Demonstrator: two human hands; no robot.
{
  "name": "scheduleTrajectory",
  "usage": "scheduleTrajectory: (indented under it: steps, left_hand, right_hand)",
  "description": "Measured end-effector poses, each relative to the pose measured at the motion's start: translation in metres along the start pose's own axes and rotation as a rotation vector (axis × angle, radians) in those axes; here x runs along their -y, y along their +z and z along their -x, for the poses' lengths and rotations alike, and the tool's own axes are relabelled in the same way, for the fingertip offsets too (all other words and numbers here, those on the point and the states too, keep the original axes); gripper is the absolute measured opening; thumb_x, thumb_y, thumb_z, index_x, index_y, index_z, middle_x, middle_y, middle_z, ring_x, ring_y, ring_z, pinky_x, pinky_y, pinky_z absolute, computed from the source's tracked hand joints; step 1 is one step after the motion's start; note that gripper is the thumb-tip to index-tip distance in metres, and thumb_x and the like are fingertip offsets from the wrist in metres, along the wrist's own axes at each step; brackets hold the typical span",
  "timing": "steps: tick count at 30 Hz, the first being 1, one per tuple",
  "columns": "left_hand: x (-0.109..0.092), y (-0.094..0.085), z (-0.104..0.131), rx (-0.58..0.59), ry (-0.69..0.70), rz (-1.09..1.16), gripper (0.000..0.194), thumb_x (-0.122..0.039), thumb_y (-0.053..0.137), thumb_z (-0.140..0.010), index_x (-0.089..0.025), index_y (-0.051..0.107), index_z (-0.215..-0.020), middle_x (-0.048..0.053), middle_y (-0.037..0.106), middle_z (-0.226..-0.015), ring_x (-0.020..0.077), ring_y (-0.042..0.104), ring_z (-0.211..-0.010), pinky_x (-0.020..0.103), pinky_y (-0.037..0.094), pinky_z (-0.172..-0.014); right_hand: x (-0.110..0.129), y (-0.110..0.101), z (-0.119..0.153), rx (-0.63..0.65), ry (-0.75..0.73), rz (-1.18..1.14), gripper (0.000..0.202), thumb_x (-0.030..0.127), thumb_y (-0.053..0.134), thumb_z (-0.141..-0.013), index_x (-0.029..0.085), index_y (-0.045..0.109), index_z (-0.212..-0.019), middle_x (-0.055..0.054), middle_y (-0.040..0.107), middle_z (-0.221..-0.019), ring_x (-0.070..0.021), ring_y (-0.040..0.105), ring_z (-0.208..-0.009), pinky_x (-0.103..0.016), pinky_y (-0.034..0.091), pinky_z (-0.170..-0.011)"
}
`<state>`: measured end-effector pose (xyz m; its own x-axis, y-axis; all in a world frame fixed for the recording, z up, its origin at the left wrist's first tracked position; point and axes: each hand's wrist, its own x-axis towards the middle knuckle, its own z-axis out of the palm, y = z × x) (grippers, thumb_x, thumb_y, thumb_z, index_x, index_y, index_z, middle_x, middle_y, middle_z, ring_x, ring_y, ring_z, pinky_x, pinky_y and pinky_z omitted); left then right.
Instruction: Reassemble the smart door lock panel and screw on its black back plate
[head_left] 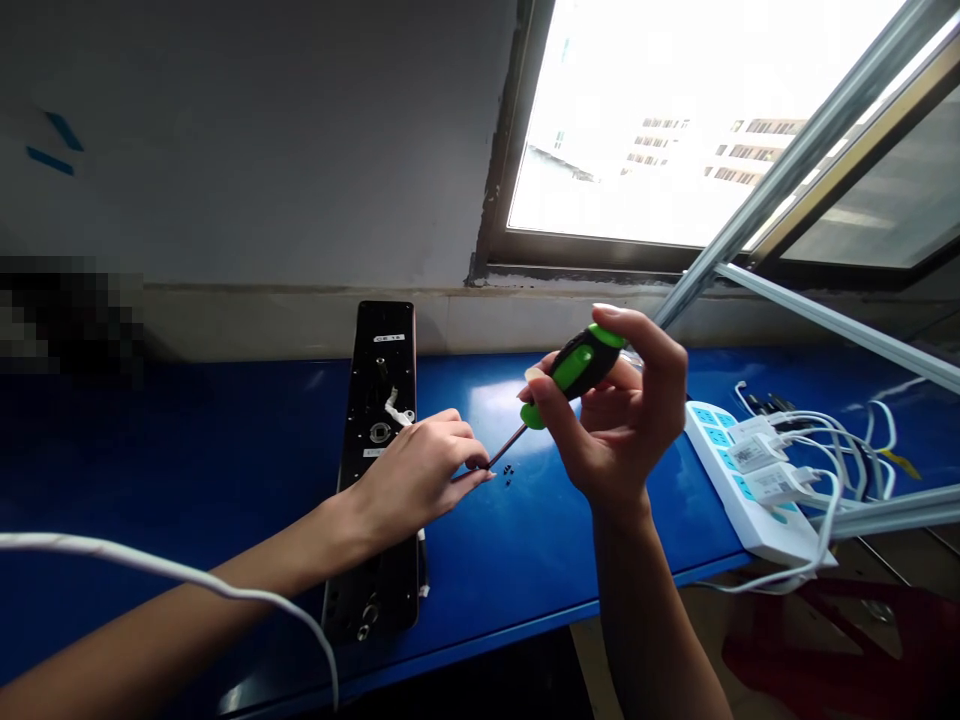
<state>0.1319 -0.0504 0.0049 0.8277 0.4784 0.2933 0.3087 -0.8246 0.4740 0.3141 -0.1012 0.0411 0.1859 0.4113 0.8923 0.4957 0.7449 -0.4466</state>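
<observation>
My right hand [626, 410] grips a green and black screwdriver [577, 370] by its handle, with the shaft pointing down and to the left. The fingers of my left hand [431, 465] are pinched at the screwdriver's tip; whatever small part may be between them is too small to make out. Just right of the tip, several tiny dark screws [508, 474] lie on the blue table [480, 590]. Under my left wrist stretches a long black panel [382, 380] with white labels, round fittings and a short white cable.
On the right, a white power strip [720, 470] holds white chargers [776, 480] with tangled cables. A metal frame [795, 130] slants before the window. One white cable [150, 565] crosses over my left forearm. A red stool [840, 650] stands below.
</observation>
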Motion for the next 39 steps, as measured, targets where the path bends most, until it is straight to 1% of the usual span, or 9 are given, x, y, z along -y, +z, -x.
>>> scheduleTrajectory:
  steps: [7,10,13,16,20,23,28,33,39]
  left_hand:
    - [0.005,-0.026,0.026,-0.227,-0.045,0.179,0.006,-0.019,0.082,-0.088,-0.018,0.076,-0.089,0.002,0.074,-0.09,0.0185,0.063,-0.089,0.031,0.055,-0.077]
    - [0.013,-0.03,0.036,-0.292,-0.055,0.152,0.006,-0.021,0.079,-0.09,-0.018,0.075,-0.091,0.002,0.073,-0.09,0.0194,0.062,-0.09,0.032,0.054,-0.076]
    - [0.024,-0.029,0.04,-0.36,-0.063,0.097,0.009,-0.025,0.077,-0.093,-0.017,0.073,-0.092,0.004,0.07,-0.09,0.0203,0.062,-0.088,0.033,0.054,-0.074]
    - [0.037,-0.029,0.041,-0.405,-0.056,0.023,0.015,-0.03,0.078,-0.092,-0.017,0.074,-0.099,0.006,0.07,-0.097,0.0227,0.061,-0.096,0.037,0.056,-0.081]
    - [0.051,-0.034,0.041,-0.376,-0.075,-0.054,0.031,-0.038,0.078,-0.092,-0.019,0.074,-0.116,0.009,0.068,-0.114,0.0265,0.057,-0.11,0.043,0.057,-0.091]
    - [0.056,-0.038,0.042,-0.326,-0.11,-0.053,0.036,-0.044,0.074,-0.094,-0.021,0.073,-0.122,0.01,0.065,-0.12,0.0272,0.055,-0.113,0.044,0.058,-0.091]
    - [0.058,-0.037,0.045,-0.27,-0.105,-0.088,0.033,-0.044,0.073,-0.095,-0.018,0.075,-0.115,0.011,0.064,-0.121,0.0281,0.054,-0.116,0.046,0.057,-0.097]
    - [0.059,-0.037,0.046,-0.256,-0.101,-0.131,0.037,-0.046,0.072,-0.095,-0.017,0.075,-0.118,0.011,0.064,-0.122,0.0287,0.054,-0.117,0.046,0.056,-0.099]
    - [0.058,-0.041,0.049,-0.244,-0.099,-0.171,0.036,-0.047,0.068,-0.098,-0.017,0.076,-0.117,0.012,0.065,-0.123,0.0293,0.055,-0.116,0.048,0.055,-0.099]
  right_hand:
    - [0.008,0.02,-0.014,-0.073,0.019,-0.037,0.051,0.023,0.076,-0.089,0.033,0.052,-0.133,0.001,0.064,-0.092,-0.0167,0.072,-0.07,-0.037,0.068,-0.062]
    - [0.006,0.03,-0.021,-0.009,0.003,-0.077,0.051,0.024,0.074,-0.09,0.034,0.05,-0.133,0.0,0.068,-0.103,-0.018,0.075,-0.077,-0.038,0.07,-0.065]
    - [0.004,0.039,-0.027,0.101,0.014,-0.106,0.058,0.025,0.073,-0.091,0.035,0.046,-0.141,-0.004,0.069,-0.125,-0.0199,0.078,-0.086,-0.039,0.072,-0.072]
    - [0.002,0.049,-0.03,0.147,-0.006,-0.102,0.062,0.022,0.072,-0.091,0.035,0.044,-0.145,-0.006,0.065,-0.138,-0.0206,0.078,-0.09,-0.04,0.072,-0.077]
    - [-0.002,0.062,-0.032,0.187,-0.09,-0.072,0.064,0.016,0.071,-0.091,0.036,0.046,-0.146,-0.004,0.069,-0.13,-0.0212,0.078,-0.093,-0.04,0.071,-0.081]
    - [-0.007,0.069,-0.031,0.234,-0.103,-0.025,0.067,0.016,0.073,-0.09,0.038,0.046,-0.148,-0.005,0.065,-0.14,-0.0207,0.078,-0.095,-0.04,0.071,-0.083]
    - [-0.011,0.077,-0.022,0.273,-0.091,-0.006,0.068,0.015,0.075,-0.088,0.036,0.049,-0.147,-0.006,0.065,-0.141,-0.021,0.078,-0.099,-0.038,0.07,-0.083]
    - [-0.013,0.081,-0.017,0.267,-0.108,-0.06,0.075,0.009,0.079,-0.084,0.037,0.052,-0.147,-0.005,0.069,-0.133,-0.0235,0.078,-0.098,-0.043,0.071,-0.082]
    - [-0.016,0.083,-0.02,0.3,-0.203,-0.016,0.08,0.011,0.082,-0.082,0.039,0.05,-0.149,-0.003,0.07,-0.133,-0.022,0.077,-0.091,-0.039,0.07,-0.073]
